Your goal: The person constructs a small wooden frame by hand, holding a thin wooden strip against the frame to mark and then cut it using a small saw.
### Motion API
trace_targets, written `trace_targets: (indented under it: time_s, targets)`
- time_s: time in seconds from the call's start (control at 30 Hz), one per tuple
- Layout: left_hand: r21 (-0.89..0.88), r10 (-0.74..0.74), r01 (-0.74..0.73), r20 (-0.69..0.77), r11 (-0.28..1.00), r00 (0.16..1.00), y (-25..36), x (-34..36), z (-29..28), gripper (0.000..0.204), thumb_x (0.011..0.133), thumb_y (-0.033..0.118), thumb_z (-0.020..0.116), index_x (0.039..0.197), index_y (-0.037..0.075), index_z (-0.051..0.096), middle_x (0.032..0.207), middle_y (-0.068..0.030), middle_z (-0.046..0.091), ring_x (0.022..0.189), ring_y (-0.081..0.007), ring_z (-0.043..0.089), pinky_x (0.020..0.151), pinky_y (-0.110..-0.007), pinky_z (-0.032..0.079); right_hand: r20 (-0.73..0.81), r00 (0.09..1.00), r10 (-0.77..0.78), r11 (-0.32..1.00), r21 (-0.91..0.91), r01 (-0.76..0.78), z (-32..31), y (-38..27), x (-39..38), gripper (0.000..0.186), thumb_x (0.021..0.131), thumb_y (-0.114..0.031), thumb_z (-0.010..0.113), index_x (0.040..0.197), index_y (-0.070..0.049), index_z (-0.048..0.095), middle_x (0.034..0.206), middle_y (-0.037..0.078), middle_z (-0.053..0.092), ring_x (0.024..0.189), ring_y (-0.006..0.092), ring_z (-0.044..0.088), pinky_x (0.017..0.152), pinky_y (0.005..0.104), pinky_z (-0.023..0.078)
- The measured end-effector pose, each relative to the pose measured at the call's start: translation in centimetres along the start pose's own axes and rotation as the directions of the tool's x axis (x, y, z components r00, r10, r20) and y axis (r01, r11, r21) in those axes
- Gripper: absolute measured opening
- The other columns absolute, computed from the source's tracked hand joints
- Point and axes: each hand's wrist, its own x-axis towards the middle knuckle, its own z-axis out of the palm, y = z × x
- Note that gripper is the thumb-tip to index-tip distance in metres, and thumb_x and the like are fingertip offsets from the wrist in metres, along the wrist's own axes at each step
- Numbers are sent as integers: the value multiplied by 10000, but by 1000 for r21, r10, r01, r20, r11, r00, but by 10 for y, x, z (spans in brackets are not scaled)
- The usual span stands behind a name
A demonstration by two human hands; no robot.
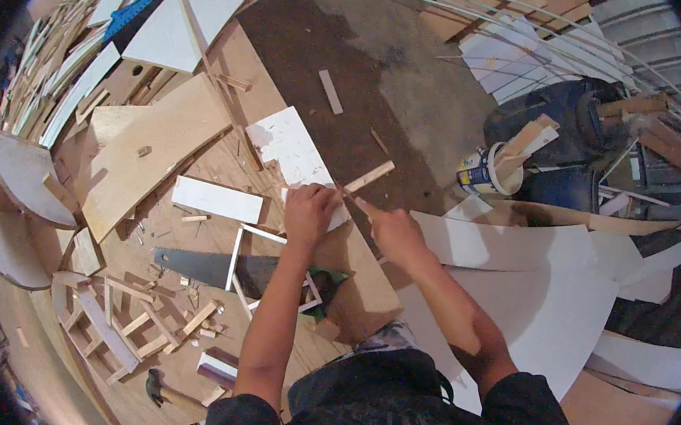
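Note:
At the edge of the wooden worktable [367, 284], my left hand [310, 212] is closed with its fingertips on the near end of a short wooden strip [370, 176]. That strip points away past the table's edge. A white board piece [338, 217] lies under and beside this hand. My right hand [397, 237] is just to the right, fingers curled and the index finger stretched toward the strip's near end. Something small and dark shows between the hands; what the right hand grips is too small to make out. Below my left forearm, a handsaw [198, 266] lies flat, partly under a white frame [234, 258].
A white block [218, 199] and a larger white sheet [284, 139] lie on the table. At the lower left are a small wooden frame [108, 323] and a hammer [171, 394]. A bucket [473, 175] with offcuts stands on the floor beside large white sheets [526, 310].

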Motion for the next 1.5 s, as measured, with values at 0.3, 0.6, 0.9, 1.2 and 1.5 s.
trace_targets:
  time_s: [0.3, 0.6, 0.9, 1.2, 1.5]
  targets:
    - [-203, 42, -28, 63, 979, 997, 3, 4, 7, 194, 821, 253, 822, 941, 103, 796, 961, -67, 715, 963, -290, 672, 938, -436, 467, -304, 953, 4, 956, 279, 85, 64, 31, -5, 493, 1007, -124, 607, 1479, -267, 599, 1103, 259, 712, 973, 472, 694, 824, 514, 566]
    - [-173, 41, -26, 84, 985, 996, 17, 4, 18, 194, 850, 287, 814, 880, 96, 800, 946, -73, 707, 937, -292, 660, 901, -436, 473, -255, 964, 74, 926, 378, 29, 48, 32, 2, 479, 1019, -136, 603, 1463, -315, 616, 1044, 275, 710, 962, 474, 696, 858, 520, 559]
    - [-117, 8, -4, 40, 993, 999, 21, 6, 20, 175, 853, 266, 814, 857, 92, 795, 913, -70, 709, 928, -286, 666, 898, -427, 479, -213, 976, 50, 861, 504, 66, 42, 47, 5, 444, 1051, -187, 568, 1463, -347, 613, 1046, 294, 709, 994, 477, 695, 903, 501, 552]
    - [-145, -15, 23, 56, 989, 998, 21, 10, 22, 177, 831, 259, 834, 861, 88, 800, 903, -86, 716, 923, -292, 676, 861, -425, 480, -89, 993, 74, 852, 523, -17, 47, 55, 8, 435, 1062, -213, 546, 1472, -347, 604, 1076, 290, 710, 988, 467, 701, 863, 512, 553]
    - [-175, -81, 97, 93, 980, 992, 25, 12, 19, 200, 796, 262, 863, 842, 76, 808, 866, -89, 729, 817, -297, 691, 843, -416, 507, -145, 989, 19, 861, 505, 58, 52, 63, 17, 428, 1055, -178, 562, 1460, -306, 620, 1200, 282, 697, 1086, 440, 701, 925, 459, 558]
